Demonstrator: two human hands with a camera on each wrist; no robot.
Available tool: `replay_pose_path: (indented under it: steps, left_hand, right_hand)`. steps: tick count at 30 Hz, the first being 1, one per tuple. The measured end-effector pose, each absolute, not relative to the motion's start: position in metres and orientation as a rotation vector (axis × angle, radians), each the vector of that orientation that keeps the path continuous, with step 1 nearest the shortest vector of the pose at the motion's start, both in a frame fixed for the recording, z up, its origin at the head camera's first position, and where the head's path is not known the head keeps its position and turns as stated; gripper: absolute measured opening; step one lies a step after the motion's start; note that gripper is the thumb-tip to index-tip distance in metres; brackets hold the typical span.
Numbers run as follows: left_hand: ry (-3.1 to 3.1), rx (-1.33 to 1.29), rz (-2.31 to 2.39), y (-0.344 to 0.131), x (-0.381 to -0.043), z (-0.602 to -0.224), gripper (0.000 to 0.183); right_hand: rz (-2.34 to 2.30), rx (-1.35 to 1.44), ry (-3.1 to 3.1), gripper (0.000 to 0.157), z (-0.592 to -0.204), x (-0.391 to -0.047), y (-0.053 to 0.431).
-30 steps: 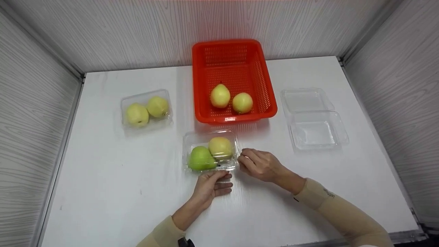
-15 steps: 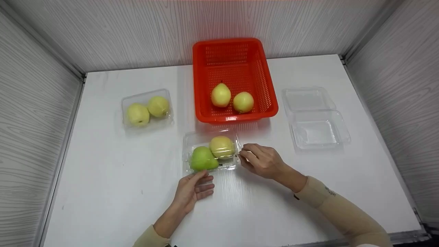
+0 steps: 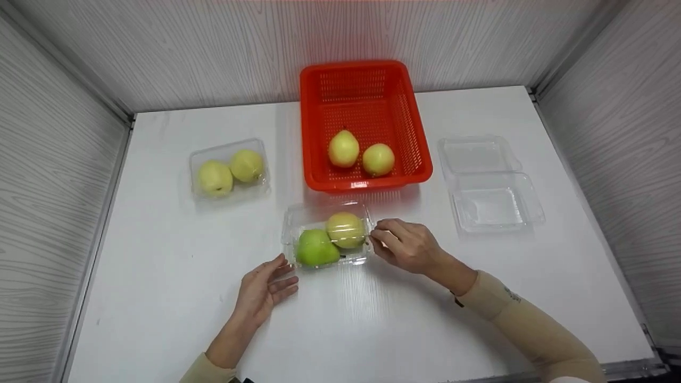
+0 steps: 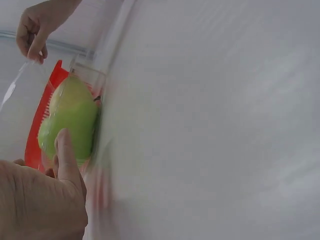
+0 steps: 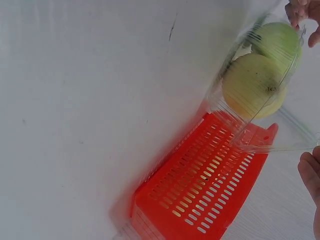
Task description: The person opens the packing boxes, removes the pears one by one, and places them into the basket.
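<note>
A clear plastic clamshell box [image 3: 303, 214] stands in front of the red basket, its lid tilted partly up. Inside lie a green pear [image 3: 315, 250] and a yellow pear [image 3: 346, 230]. At the box's right side my right hand [image 3: 408, 247] pinches the lid's edge between thumb and fingers; the right wrist view shows the lid [image 5: 280, 148] reaching up to those fingertips. My left hand [image 3: 260, 292] is by the front left corner, fingers extended and loosely spread. Its thumb [image 4: 67, 155] points at the box in the left wrist view; whether it touches cannot be told.
Behind the box, the red basket [image 3: 367, 185] holds two yellow pears [image 3: 343, 149]. To the left sits another clear box [image 3: 202, 154] with two yellow pears [image 3: 215, 178]. An unfolded, bare clamshell box [image 3: 489, 205] lies on the right. Panelled walls [image 3: 213, 53] bound the white table [image 3: 159, 298].
My left hand has slid leftward along the box's front edge to its left corner. My right hand has risen slightly with the lid's edge. The pears stay inside.
</note>
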State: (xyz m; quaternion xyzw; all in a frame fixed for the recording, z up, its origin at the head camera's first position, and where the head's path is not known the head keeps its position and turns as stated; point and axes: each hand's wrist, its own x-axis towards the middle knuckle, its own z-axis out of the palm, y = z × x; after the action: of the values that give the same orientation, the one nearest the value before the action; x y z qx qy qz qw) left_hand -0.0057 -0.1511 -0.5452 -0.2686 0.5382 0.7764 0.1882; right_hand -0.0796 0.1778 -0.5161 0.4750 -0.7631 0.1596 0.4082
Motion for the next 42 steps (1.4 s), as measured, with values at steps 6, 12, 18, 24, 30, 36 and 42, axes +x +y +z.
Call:
replay_pose_path:
  steps: [6, 12, 18, 24, 30, 36, 42]
  left_hand:
    - [1.503, -0.73, 2.18, -0.163, -0.019, -0.541, 0.036]
    - [1.457, -0.659, 2.159, -0.17, -0.033, -0.54, 0.043]
    - [1.436, -0.616, 2.162, -0.174, -0.041, -0.541, 0.04]
    - [1.462, -0.62, 2.133, -0.174, -0.045, -0.542, 0.046]
    - [1.488, -0.631, 2.136, -0.17, -0.049, -0.544, 0.046]
    - [1.487, -0.643, 2.152, -0.166, -0.052, -0.547, 0.045]
    - [1.517, -0.633, 2.133, -0.163, -0.053, -0.548, 0.05]
  right_hand:
    - [0.443, 1.197, -1.938, 0.014, -0.512, -0.08, 0.177]
    - [0.493, 1.194, -1.968, 0.012, -0.508, -0.082, 0.175]
    - [0.48, 1.203, -1.965, 0.009, -0.507, -0.085, 0.175]
    - [0.481, 1.202, -1.96, 0.009, -0.504, -0.088, 0.175]
    - [0.487, 1.197, -1.986, 0.013, -0.498, -0.091, 0.175]
    - [0.49, 1.19, -1.99, 0.011, -0.493, -0.095, 0.175]
    - [0.489, 1.182, -1.984, 0.013, -0.491, -0.098, 0.175]
